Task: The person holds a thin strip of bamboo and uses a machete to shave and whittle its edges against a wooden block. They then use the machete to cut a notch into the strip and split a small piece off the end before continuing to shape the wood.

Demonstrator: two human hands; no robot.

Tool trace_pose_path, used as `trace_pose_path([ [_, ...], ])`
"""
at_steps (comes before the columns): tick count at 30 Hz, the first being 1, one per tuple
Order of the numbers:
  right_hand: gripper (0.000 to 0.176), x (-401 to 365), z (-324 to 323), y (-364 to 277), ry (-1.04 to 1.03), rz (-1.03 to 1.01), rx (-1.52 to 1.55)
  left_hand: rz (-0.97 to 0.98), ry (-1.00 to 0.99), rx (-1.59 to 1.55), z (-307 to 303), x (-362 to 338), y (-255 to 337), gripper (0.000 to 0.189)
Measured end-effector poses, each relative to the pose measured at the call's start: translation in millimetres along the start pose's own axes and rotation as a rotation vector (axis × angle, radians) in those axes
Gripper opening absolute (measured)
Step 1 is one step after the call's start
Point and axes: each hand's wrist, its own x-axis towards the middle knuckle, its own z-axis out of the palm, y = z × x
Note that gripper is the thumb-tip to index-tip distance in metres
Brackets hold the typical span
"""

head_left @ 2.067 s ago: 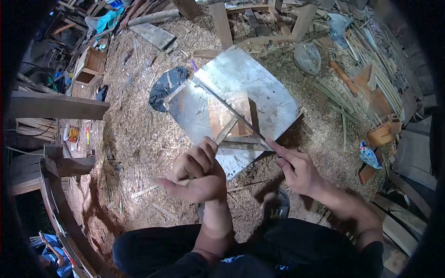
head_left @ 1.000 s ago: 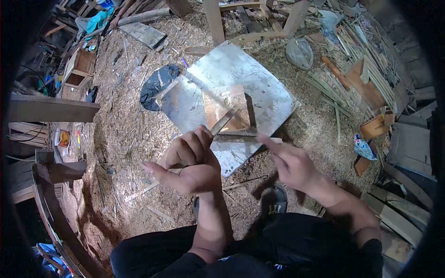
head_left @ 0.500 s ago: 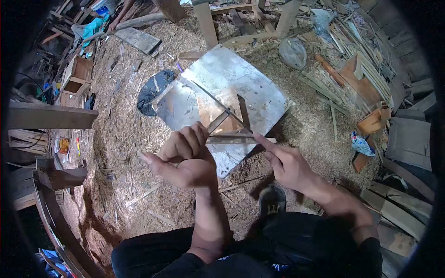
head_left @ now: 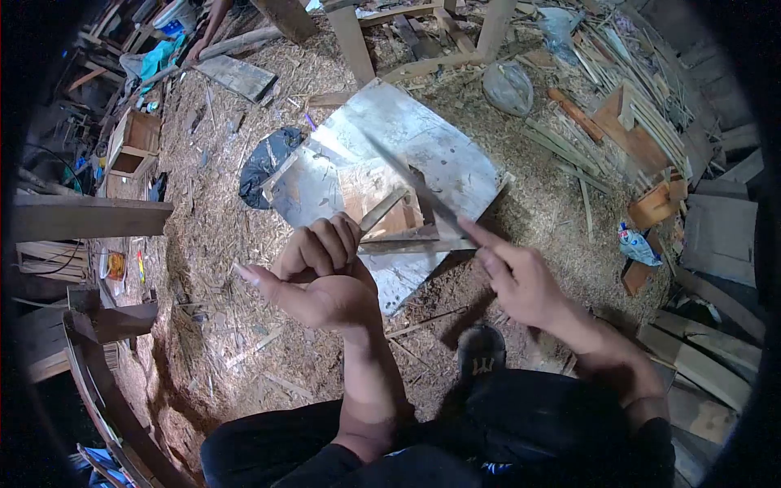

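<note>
My left hand [head_left: 324,272] is closed with the thumb stretched out to the left. It grips a short flat strip of wood [head_left: 381,211] that slants up to the right. My right hand [head_left: 525,285] is wrapped round the near end of a long thin metal blade [head_left: 415,185], index finger laid along it. Motion blurs the blade, which points up-left and passes close by the strip's tip. Below them a pale wooden block [head_left: 370,183] rests on a scuffed whitish board [head_left: 455,154]. A narrow wooden bar [head_left: 415,246] lies across the board's near side.
Wood shavings [head_left: 220,268] cover the floor. A black plastic bag [head_left: 272,159] touches the board's left side. Wooden offcuts [head_left: 630,130] pile up at right, near a clear plastic bag [head_left: 508,88]. Another person's arm [head_left: 213,28] shows at top left. My sandalled foot [head_left: 482,354] is below.
My right hand has moved slightly right and down, and the blade has shifted with it, now blurred and apart from the strip's tip. My left hand keeps its grip almost in place.
</note>
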Motion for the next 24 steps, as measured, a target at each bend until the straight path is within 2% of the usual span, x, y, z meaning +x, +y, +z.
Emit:
trace_pose_path([
  [2,0.051,-3.0,-3.8,-6.6,0.026,0.019,0.021,0.003,0.004,0.013,5.5,-1.1,0.7,0.07],
  [4,0.051,-8.7,3.3,-2.6,0.25,-0.327,0.209,-0.03,0.073,0.028,8.6,-6.2,2.8,0.071],
  [5,0.051,-10.5,10.8,6.6,0.243,-0.323,0.209,-0.033,0.08,0.032,7.4,-6.6,2.0,0.071],
  [7,0.051,-10.7,25.5,27.0,0.296,-0.546,0.133,-0.032,0.033,0.001,5.7,-3.4,1.4,0.071],
  [8,0.051,-8.8,24.8,23.3,0.299,-0.549,0.132,-0.029,0.03,-0.002,5.8,-1.9,2.6,0.071],
  [10,0.051,-4.5,18.8,10.8,0.078,-0.305,0.004,-0.058,0.031,0.011,7.2,-0.4,3.8,0.071],
  [11,0.051,-7.0,5.6,-2.0,-0.033,-0.139,0.033,-0.055,0.025,0.006,5.7,1.1,2.2,0.071],
  [12,0.051,-7.6,5.5,0.0,-0.027,-0.134,0.038,-0.056,0.029,-0.054,1.3,2.8,1.2,0.071],
  [14,0.052,-8.4,6.3,5.5,0.117,-0.354,0.016,-0.061,0.026,-0.115,-1.8,4.9,1.2,0.071],
  [15,0.052,-8.2,6.3,4.2,0.114,-0.353,0.014,-0.057,-0.007,-0.114,-1.5,4.0,1.7,0.071],
  [17,0.055,-11.3,9.0,-1.5,0.351,-0.585,0.115,-0.057,-0.024,-0.105,-3.8,0.4,1.7,0.071],
  [18,0.055,-12.8,13.7,3.1,0.345,-0.584,0.115,-0.046,-0.041,-0.11,-4.1,0.6,0.4,0.071],
  [21,0.055,-10.3,23.6,9.9,0.102,-0.255,-0.089,-0.04,-0.075,-0.107,-4.6,3.1,-0.8,0.07],
  [22,0.055,-11.3,19.0,6.5,0.109,-0.258,-0.091,-0.049,-0.088,-0.095,-4.4,3.4,-1.1,0.07],
  [24,0.051,-12.6,2.4,-10.1,-0.049,-0.045,0.056,-0.036,-0.083,-0.075,-0.2,4.1,-0.6,0.07],
])
